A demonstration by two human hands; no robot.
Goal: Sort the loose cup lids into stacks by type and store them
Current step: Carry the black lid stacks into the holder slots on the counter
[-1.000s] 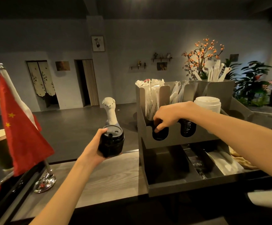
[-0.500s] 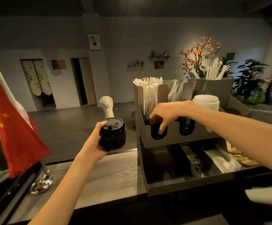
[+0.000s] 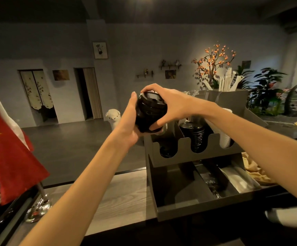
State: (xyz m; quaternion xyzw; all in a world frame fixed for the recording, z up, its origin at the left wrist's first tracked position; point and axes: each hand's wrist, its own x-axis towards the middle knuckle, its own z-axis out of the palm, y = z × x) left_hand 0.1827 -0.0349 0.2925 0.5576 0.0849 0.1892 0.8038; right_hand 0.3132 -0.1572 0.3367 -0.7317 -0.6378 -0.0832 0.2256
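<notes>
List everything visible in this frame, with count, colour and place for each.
Stack of lids: one, black, held in both hands above the organiser.
Organiser: one, grey, on the counter, right.
Lid stack: one, black, middle slot.
White stack: one, right slot.
Wrapped straws: several, white, top rear bin.
Flag: one, red, left.
Alpaca figure: one, white, behind the counter.
Counter: one, pale wood.
Left hand: under the stack.
Right hand: over the stack.

I see both hands on a stack of black lids (image 3: pixel 150 111) held above the grey organiser (image 3: pixel 170 153) — left hand (image 3: pixel 129 125) cupping its side, right hand (image 3: pixel 169 105) gripping top and bottom. Middle slot holds another black lid stack (image 3: pixel 196 139); right slot, white lids (image 3: pixel 224 139).
</notes>
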